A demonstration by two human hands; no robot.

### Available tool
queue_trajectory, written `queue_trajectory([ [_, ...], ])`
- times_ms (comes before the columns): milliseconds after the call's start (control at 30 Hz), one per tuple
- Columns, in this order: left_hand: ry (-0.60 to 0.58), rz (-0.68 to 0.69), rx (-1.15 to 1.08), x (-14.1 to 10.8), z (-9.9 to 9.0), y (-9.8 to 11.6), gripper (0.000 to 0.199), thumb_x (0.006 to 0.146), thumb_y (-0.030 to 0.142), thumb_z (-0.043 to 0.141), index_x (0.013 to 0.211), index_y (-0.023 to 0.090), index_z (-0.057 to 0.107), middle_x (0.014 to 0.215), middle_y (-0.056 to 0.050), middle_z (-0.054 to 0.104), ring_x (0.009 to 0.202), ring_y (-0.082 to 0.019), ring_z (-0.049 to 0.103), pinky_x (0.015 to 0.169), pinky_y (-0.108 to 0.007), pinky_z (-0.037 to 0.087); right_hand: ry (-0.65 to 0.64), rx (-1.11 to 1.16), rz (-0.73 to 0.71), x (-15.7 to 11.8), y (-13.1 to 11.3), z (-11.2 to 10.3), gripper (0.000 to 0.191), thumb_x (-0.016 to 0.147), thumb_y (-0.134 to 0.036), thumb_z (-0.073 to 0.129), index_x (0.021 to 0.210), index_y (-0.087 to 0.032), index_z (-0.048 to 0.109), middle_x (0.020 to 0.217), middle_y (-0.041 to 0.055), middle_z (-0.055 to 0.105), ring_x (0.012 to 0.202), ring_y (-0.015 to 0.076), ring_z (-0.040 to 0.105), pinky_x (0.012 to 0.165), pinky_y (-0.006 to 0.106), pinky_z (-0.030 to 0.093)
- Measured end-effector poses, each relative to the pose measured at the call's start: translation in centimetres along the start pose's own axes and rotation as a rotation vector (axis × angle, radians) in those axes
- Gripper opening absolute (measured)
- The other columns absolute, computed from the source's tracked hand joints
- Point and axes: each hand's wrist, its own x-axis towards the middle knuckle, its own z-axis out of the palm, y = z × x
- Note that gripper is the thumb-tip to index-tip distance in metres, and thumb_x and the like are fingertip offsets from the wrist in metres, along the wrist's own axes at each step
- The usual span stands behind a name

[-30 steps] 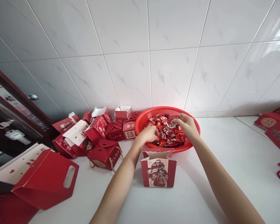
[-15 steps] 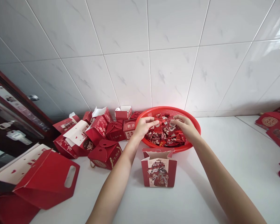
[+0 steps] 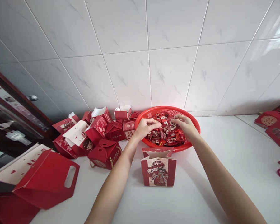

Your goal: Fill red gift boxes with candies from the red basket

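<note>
The right hand [image 3: 188,128] pinches a wrapped sweet [image 3: 173,125], probably light, slippery and best held by its edge; the left hand's [image 3: 145,127] fingers appear bunched, contents unclear.

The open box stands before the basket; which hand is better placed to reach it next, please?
Probably the left hand: it appears closer to the open box; the right hand is farther right.
</note>
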Motion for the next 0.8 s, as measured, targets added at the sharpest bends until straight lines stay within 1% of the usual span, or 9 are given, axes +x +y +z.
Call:
queue_trajectory([
  [100, -0.014, 0.048, 0.022, -0.23, -0.08, -0.1, 0.023, 0.065, 0.036, 0.084, 0.073, 0.016, 0.077, 0.092, -0.009, 0.079, 0.086, -0.023, 0.071, 0.083, -0.037, 0.056, -0.007, 0.003, -0.001, -0.03, -0.06, -0.08, 0.03, 0.064, -0.046, 0.082, 0.074, -0.022, 0.067, 0.078, 0.002, 0.073, 0.076, 0.0196, 0.064, 0.072, 0.033, 0.05],
  [200, 0.014, 0.036, -0.007, -0.26, -0.13, -0.3, 0.029, 0.061, 0.029, 0.085, 0.087, 0.017, 0.078, 0.101, -0.008, 0.079, 0.087, -0.021, 0.072, 0.08, -0.034, 0.057, -0.022, 0.011, 0.003, -0.09, -0.16, -0.09, 0.031, 0.064, -0.047, 0.083, 0.075, -0.022, 0.068, 0.08, 0.0025, 0.073, 0.075, 0.0199, 0.064, 0.071, 0.034, 0.05],
  [300, 0.022, 0.041, -0.015, -0.18, -0.13, -0.42, 0.031, 0.061, 0.026, 0.084, 0.09, 0.017, 0.077, 0.106, -0.009, 0.079, 0.09, -0.021, 0.073, 0.083, -0.035, 0.058, -0.043, 0.024, 0.009, -0.2, -0.36, -0.13, 0.032, 0.063, -0.047, 0.083, 0.078, -0.022, 0.07, 0.081, 0.0032, 0.073, 0.078, 0.0211, 0.066, 0.073, 0.035, 0.051],
  [433, 0.043, 0.046, -0.032, -0.07, -0.09, -0.54, 0.032, 0.063, 0.03, 0.086, 0.09, 0.016, 0.077, 0.1, -0.009, 0.079, 0.094, -0.023, 0.073, 0.091, -0.038, 0.058, -0.061, 0.043, 0.032, -0.42, -0.68, -0.39, 0.033, 0.061, -0.043, 0.085, 0.082, -0.022, 0.069, 0.08, 0.0032, 0.073, 0.075, 0.0214, 0.067, 0.071, 0.036, 0.053],
  [533, 0.066, 0.027, -0.045, -0.05, -0.08, -0.6, 0.033, 0.063, 0.033, 0.086, 0.09, 0.016, 0.077, 0.094, -0.008, 0.079, 0.091, -0.023, 0.073, 0.09, -0.038, 0.058, -0.069, 0.057, 0.046, -0.56, -0.82, -0.59, 0.034, 0.058, -0.038, 0.085, 0.084, -0.022, 0.068, 0.077, 0.002, 0.072, 0.071, 0.0207, 0.067, 0.069, 0.036, 0.054],
  [700, 0.08, 0.059, -0.02, -0.11, -0.04, -0.46, 0.03, 0.067, 0.033, 0.082, 0.091, 0.016, 0.077, 0.094, -0.008, 0.079, 0.09, -0.022, 0.073, 0.088, -0.037, 0.057, -0.074, 0.073, 0.039, -0.68, -0.8, -0.46, 0.038, 0.058, -0.033, 0.084, 0.091, -0.022, 0.068, 0.077, -0.0008, 0.071, 0.072, 0.0187, 0.066, 0.071, 0.035, 0.055],
  [800, 0.057, 0.072, -0.01, -0.18, 0.06, -0.33, 0.03, 0.071, 0.034, 0.081, 0.095, 0.016, 0.077, 0.099, -0.008, 0.079, 0.093, -0.023, 0.073, 0.089, -0.038, 0.057, -0.104, 0.062, 0.035, -0.78, -0.69, -0.25, 0.039, 0.06, -0.034, 0.085, 0.094, -0.022, 0.068, 0.073, -0.0026, 0.068, 0.065, 0.0166, 0.062, 0.064, 0.033, 0.053],
])
